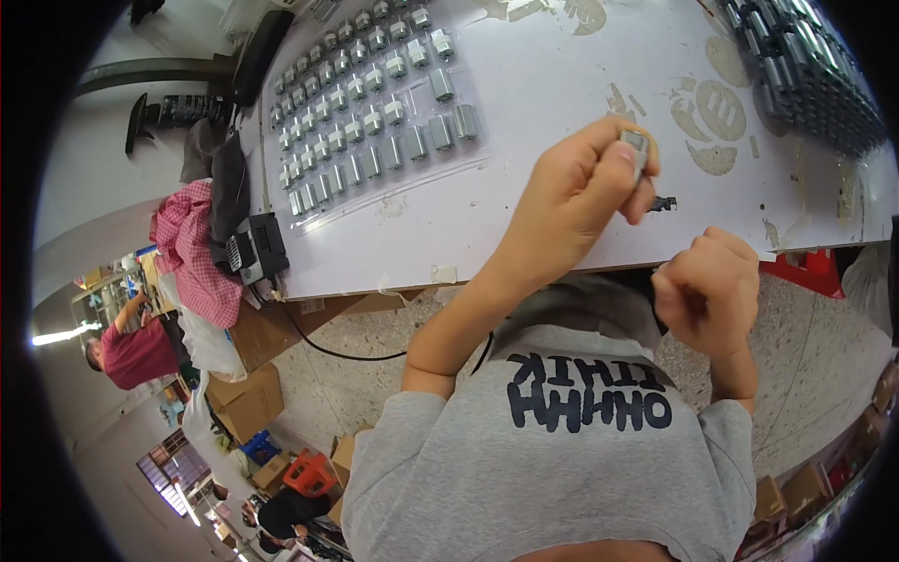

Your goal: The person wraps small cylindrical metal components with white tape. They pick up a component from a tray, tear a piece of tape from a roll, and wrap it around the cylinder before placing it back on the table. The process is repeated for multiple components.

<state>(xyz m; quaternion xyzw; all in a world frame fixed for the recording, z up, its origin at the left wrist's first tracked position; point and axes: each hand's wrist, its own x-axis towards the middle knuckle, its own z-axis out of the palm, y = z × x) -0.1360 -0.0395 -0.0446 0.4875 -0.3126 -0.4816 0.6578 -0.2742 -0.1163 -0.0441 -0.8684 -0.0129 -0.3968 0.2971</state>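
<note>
Left hand (588, 187) raised over the table, fingers curled in, thumb pressed on a small silver metal cylinder (636, 143); grip closed around it, one end pokes out past the thumb. Right hand (709, 292) near the front table edge, fingers bent into a loose fist; cannot tell if anything is inside it. Held cylinder is above the white table (398, 245), well right of the clear plastic tray (413, 100). Small black part (664, 203) lies on the tabletop just beside the left hand. Tray sits left on the table, slanted, rows of upright metal cylinders in it; the nearest row looks plain silver, many farther back show pale bands. Far right corner: dense stack of similar cylinders (801, 80), dark and shiny. Tabletop has worn brownish patches (719, 110) between tray and stack. Left table edge: black box-shaped device (256, 248) with a cable, red checked cloth (195, 248) next to it. Red plastic item (813, 273) under the table at right. Person in a red top (140, 354) in the left background.
</note>
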